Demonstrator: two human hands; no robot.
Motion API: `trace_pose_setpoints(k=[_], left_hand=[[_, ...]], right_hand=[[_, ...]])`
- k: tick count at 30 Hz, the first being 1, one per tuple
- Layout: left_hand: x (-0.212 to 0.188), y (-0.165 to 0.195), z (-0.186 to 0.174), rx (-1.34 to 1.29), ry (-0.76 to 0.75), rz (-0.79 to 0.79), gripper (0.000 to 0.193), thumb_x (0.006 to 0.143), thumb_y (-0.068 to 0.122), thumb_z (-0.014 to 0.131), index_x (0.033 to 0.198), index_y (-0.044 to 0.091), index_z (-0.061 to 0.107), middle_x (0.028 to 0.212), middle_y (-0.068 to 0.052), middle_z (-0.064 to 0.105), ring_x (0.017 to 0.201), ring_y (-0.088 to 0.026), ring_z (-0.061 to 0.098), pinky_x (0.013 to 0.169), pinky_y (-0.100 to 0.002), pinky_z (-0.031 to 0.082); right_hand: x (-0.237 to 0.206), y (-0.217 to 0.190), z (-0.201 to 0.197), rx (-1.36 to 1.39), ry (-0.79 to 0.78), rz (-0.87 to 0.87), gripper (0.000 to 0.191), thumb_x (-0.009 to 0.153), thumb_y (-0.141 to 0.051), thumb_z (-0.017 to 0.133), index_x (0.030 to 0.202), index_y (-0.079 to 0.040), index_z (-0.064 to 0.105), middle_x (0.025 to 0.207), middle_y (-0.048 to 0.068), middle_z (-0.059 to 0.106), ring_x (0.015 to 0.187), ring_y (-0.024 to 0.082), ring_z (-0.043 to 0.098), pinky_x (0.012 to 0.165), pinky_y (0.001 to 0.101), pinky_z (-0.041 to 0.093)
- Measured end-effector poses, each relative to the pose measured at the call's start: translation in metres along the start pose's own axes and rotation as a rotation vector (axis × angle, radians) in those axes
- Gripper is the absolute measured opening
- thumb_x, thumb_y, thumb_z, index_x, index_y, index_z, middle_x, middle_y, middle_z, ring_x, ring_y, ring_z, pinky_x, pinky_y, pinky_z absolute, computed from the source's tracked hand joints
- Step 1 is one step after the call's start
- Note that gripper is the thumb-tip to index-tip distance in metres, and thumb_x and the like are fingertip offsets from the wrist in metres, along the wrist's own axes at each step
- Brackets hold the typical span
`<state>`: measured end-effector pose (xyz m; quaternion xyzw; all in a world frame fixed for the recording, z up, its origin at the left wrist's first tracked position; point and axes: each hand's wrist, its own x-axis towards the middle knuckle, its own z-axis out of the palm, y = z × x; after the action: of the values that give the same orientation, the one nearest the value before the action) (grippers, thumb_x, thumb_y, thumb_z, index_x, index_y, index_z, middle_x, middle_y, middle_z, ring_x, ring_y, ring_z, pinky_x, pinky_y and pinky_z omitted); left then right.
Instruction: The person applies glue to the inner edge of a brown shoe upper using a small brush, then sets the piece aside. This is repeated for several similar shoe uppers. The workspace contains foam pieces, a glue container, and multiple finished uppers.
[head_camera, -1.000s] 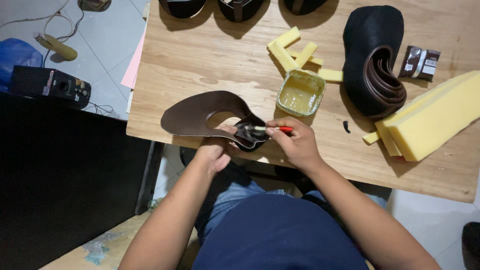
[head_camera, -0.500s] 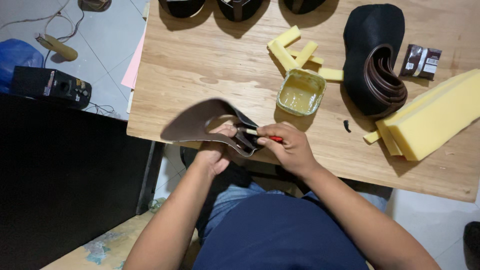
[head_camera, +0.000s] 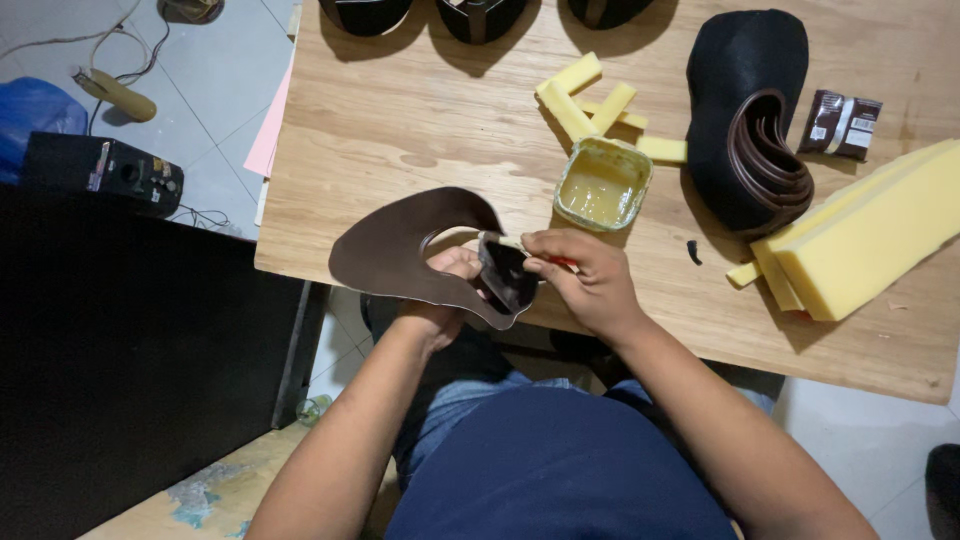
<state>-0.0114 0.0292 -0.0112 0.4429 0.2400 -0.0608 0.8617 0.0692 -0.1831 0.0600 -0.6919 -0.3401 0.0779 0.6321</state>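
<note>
The left hand (head_camera: 445, 290) is curled under a curved, dark brown leather piece (head_camera: 400, 250), thumb on top and fingers beneath, so the cut-out shape is pinched and held up just over the near edge of the table (head_camera: 400, 130). The right hand (head_camera: 590, 275) is closed in a pen-like pinch on a small brush (head_camera: 520, 247) with a reddish handle, its pale tip touching the narrow tab end of the leather, right between the two hands. Just beyond the right hand stands an open tub of yellowish glue (head_camera: 603, 183), near enough for a short reach. To do this coating well, it seems best to keep the leather supported directly under the spot being brushed, so the flexible tab does not sag away from the bristles, and to let the left hand rotate the piece rather than stretching the right wrist. Light, even strokes along the margin should keep the glue off the face of the leather and off the fingertips, which sit very close to the wet area. A modest load on the brush would likely avoid drips onto the lap below, since the work hangs past the table edge. Farther out, to the right of the right hand, lie yellow foam blocks (head_camera: 870, 225) and a black shoe form ringed with brown strips (head_camera: 750, 110), well apart from the brushing; smaller foam strips (head_camera: 585, 95) sit beyond the tub.
</note>
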Motion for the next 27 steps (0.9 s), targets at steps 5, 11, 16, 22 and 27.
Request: trace_pose_setpoints(k=[5,11,16,22,27], left_hand=[[-0.001,-0.007,0.004,0.109,0.040,0.018,0.008,0.098,0.011,0.057,0.094,0.005,0.059,0.079,-0.005,0.061,0.068,-0.013,0.058,0.062,-0.028,0.052],[0.001,-0.019,-0.002,0.053,0.025,0.069,0.004,0.098,0.006,0.055,0.094,0.005,0.055,0.087,-0.005,0.061,0.073,-0.012,0.058,0.066,-0.028,0.052],[0.007,-0.030,-0.010,0.078,-0.008,0.172,0.004,0.094,0.005,0.053,0.091,0.003,0.055,0.105,-0.008,0.069,0.082,-0.013,0.060,0.075,-0.029,0.053],[-0.010,-0.028,-0.001,0.221,-0.134,0.325,0.029,0.096,0.006,0.050,0.122,-0.004,0.060,0.116,-0.011,0.069,0.098,-0.013,0.063,0.090,-0.028,0.053],[-0.031,-0.015,0.018,0.369,-0.149,0.410,0.029,0.096,0.007,0.050,0.120,-0.004,0.060,0.118,-0.013,0.069,0.100,-0.014,0.062,0.092,-0.029,0.053]], right_hand=[[-0.020,-0.009,-0.007,-0.049,0.089,-0.020,0.014,0.098,-0.003,0.071,0.112,0.000,0.069,0.111,0.010,0.071,0.098,0.017,0.068,0.086,0.0270,0.056],[-0.036,0.003,-0.003,0.051,-0.045,0.147,0.012,0.097,-0.003,0.067,0.108,-0.001,0.070,0.110,0.011,0.073,0.097,0.015,0.070,0.086,0.0293,0.058],[-0.048,0.006,-0.019,0.171,-0.004,0.353,0.010,0.100,-0.006,0.063,0.108,0.000,0.065,0.105,0.012,0.073,0.095,0.014,0.069,0.087,0.0299,0.057],[-0.049,-0.004,-0.022,-0.059,0.052,0.228,0.011,0.099,-0.009,0.065,0.106,-0.001,0.067,0.104,0.009,0.073,0.095,0.015,0.072,0.086,0.0310,0.058],[-0.042,-0.005,0.000,-0.293,-0.012,0.073,0.014,0.095,-0.010,0.069,0.104,0.000,0.070,0.101,0.011,0.072,0.092,0.018,0.071,0.082,0.0296,0.057]])
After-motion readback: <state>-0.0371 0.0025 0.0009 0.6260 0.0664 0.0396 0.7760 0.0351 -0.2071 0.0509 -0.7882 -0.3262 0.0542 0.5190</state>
